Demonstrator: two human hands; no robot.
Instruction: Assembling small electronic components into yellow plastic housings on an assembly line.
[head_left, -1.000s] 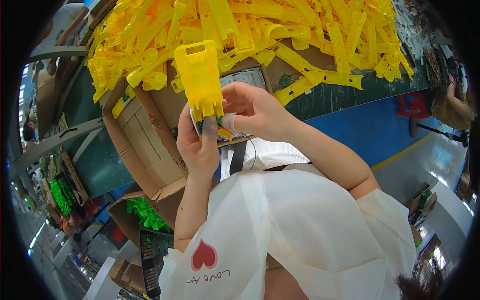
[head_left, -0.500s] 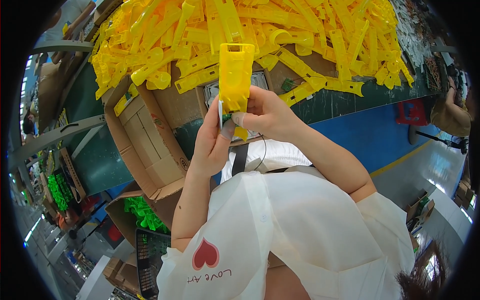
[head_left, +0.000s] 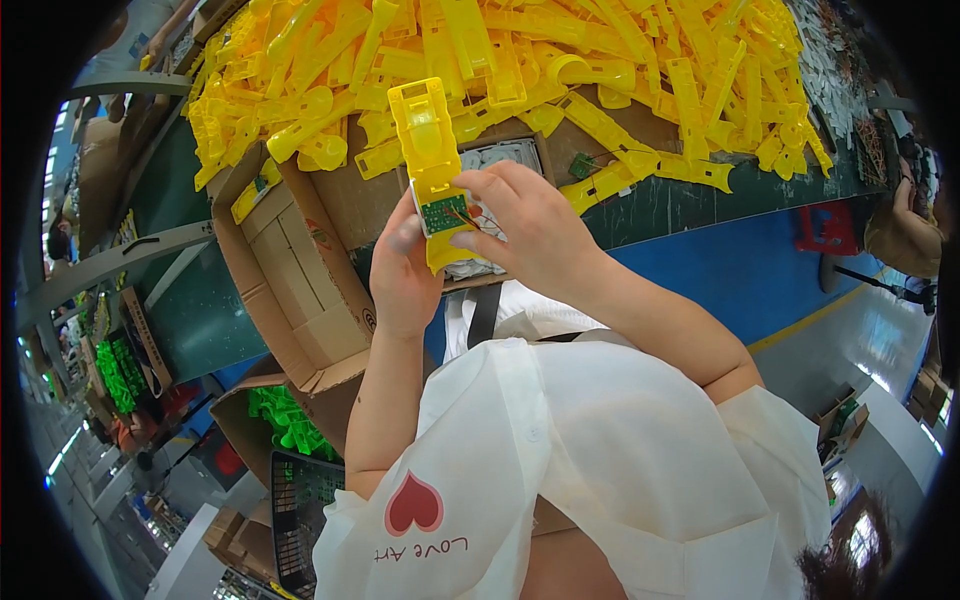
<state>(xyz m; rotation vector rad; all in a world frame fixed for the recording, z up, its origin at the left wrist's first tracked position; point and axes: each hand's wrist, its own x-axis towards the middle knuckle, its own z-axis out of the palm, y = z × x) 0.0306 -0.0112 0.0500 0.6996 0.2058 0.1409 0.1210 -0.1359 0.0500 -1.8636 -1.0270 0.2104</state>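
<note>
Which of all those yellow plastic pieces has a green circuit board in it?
The yellow piece held upright between both hands; the others lie loose in the pile.

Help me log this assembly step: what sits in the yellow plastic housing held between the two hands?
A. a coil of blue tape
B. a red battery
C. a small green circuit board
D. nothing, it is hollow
C: a small green circuit board with thin wires lies in the lower part of the yellow plastic housing, which the left hand props up while the right hand fingers touch the board.

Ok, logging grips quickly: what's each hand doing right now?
Left hand: closed around the yellow plastic housing.
Right hand: fingers pinching the green circuit board.
</note>
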